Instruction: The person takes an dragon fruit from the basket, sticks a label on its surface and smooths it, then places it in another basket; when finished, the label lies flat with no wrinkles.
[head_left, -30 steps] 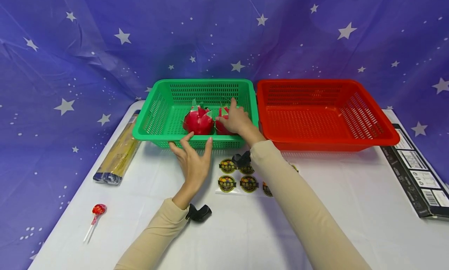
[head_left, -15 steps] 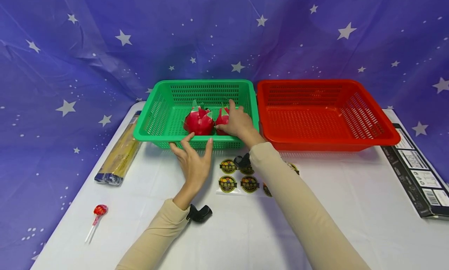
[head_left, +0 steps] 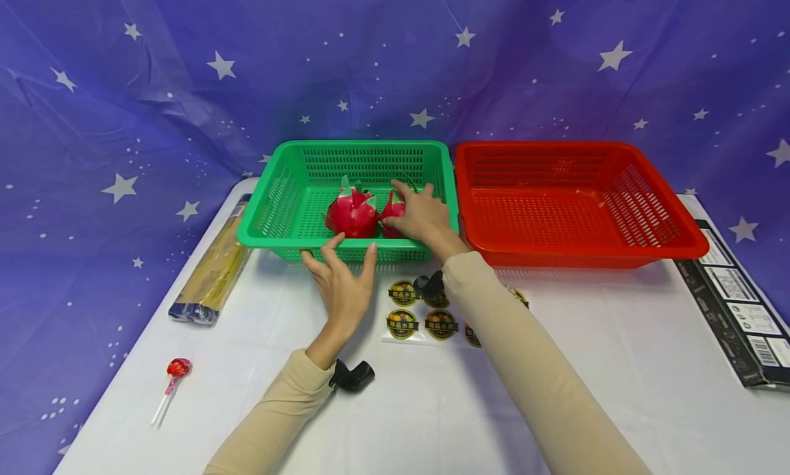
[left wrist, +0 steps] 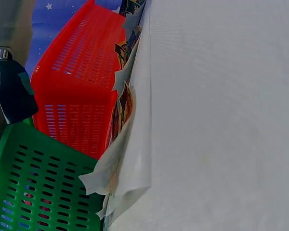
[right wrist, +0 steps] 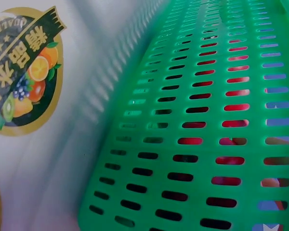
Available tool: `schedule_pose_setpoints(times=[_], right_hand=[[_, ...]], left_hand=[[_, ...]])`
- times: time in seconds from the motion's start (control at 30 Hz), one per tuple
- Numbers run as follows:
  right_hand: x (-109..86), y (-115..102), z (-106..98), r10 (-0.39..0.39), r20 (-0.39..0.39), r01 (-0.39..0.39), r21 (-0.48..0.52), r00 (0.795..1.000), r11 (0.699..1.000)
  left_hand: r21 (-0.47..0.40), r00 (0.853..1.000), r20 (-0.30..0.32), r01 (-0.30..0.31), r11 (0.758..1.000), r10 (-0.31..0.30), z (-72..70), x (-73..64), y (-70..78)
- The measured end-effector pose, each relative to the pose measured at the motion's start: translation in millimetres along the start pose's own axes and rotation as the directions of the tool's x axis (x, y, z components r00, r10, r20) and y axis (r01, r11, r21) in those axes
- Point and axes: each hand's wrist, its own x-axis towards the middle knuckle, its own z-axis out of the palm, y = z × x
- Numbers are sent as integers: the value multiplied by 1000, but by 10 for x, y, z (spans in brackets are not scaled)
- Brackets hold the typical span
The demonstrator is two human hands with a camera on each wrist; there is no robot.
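Note:
Inside the green basket (head_left: 256, 243), one red dragon fruit (head_left: 352, 214) with green-tipped scales sits near the front wall. Just to its right is a second dragon fruit (head_left: 392, 206), partly covered by my right hand (head_left: 426, 218). That hand's thumb lies across the fruit's front and its fingers arch over the top and far side. My left hand (head_left: 342, 290) rests its fingertips against the basket's front rim, fingers spread. The right wrist view shows red fruit only through slots in the green basket wall (right wrist: 216, 144); neither wrist view shows a hand clearly.
A red basket (head_left: 580, 252) stands against the green one's right side. Round fruit-picture stickers (head_left: 402, 324) on a clear sheet lie in front. A lollipop (head_left: 177, 369) and a plastic-wrapped yellow pack (head_left: 212, 269) are at left, a black box (head_left: 734, 310) at right.
My right hand's index finger has bent from pointing up to reaching over the right dragon fruit. The left hand has kept its place; the whole view has shifted slightly.

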Motion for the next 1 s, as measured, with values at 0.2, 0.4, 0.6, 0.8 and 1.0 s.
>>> schedule_pose_setpoints(times=[0.2, 0.4, 0.6, 0.8, 1.0], right_hand=[[1, 1, -18, -25, 39, 27, -32, 999, 999], [1, 2, -21, -35, 52, 36, -19, 998, 999], [-1, 12, -2, -26, 31, 25, 34, 999, 999], [-15, 25, -3, -13, 0, 13, 95, 1000, 995], [-26, 33, -7, -6, -48, 14, 173, 999, 985]], left_hand=[[5, 1000, -14, -12, 1000, 12, 6, 5, -21], [6, 1000, -15, -10, 1000, 10, 3, 4, -25], [17, 1000, -15, 0, 1000, 1, -3, 5, -17], [25, 1000, -19, 2, 1000, -1, 0, 8, -5], [23, 1000, -17, -1, 1000, 1, -7, 7, -4]])
